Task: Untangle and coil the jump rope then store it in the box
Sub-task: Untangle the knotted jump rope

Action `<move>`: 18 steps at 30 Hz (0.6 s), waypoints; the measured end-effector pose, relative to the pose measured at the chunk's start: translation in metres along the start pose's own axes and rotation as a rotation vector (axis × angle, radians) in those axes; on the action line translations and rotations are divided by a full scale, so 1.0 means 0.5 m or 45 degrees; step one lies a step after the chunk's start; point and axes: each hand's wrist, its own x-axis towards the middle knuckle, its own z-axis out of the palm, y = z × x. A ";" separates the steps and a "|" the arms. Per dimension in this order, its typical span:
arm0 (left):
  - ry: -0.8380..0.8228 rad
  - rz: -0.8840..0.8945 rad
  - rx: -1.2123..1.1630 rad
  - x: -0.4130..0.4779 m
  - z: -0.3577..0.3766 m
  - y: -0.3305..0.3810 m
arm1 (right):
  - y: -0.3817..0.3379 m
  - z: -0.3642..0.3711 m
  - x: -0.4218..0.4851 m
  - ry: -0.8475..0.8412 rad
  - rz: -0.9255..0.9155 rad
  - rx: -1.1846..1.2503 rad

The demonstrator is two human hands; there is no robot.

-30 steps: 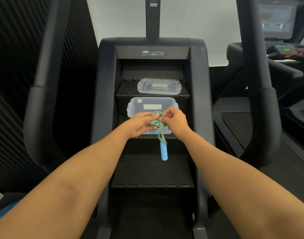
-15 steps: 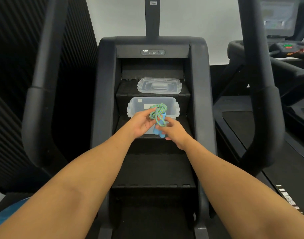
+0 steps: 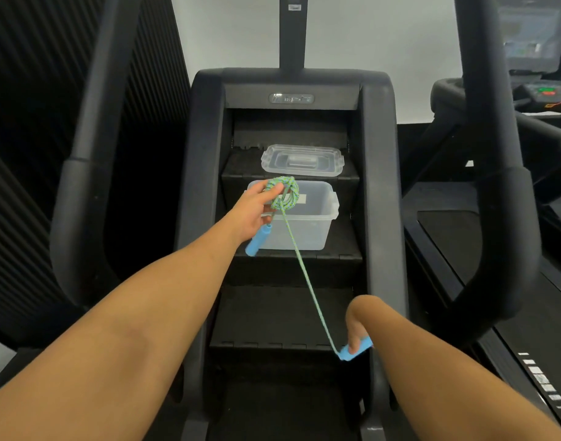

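- Pinching the tangled jump rope [image 3: 284,194] just in front of the box [image 3: 311,232], the left hand [image 3: 255,211] curls round it.
- That box is open, nothing stored yet.
- Well in front of the box, the right hand [image 3: 357,326] grips one handle [image 3: 357,351]; strand taut, untangling unfinished, coiling left.

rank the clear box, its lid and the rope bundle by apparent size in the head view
1. clear box
2. lid, nearly as wide but flatter
3. rope bundle, clearly smallest

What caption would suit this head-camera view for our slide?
Left hand holds the tangled rope bundle near the open box; right hand grips a blue handle.
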 end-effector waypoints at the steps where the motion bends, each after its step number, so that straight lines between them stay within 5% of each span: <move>1: 0.005 0.009 0.002 0.001 0.001 -0.004 | 0.005 -0.004 -0.001 0.008 -0.016 0.016; 6: 0.000 0.002 -0.199 0.008 0.014 -0.020 | 0.029 -0.039 0.011 0.379 -0.222 0.434; 12: -0.084 -0.079 -0.206 -0.002 0.040 -0.010 | 0.033 -0.069 0.007 0.349 -0.420 0.807; 16: -0.118 -0.134 -0.130 -0.013 0.055 -0.001 | 0.042 -0.099 0.017 1.043 -0.380 1.236; 18: -0.152 -0.179 -0.172 -0.019 0.060 -0.001 | 0.039 -0.116 0.005 1.081 -0.537 1.549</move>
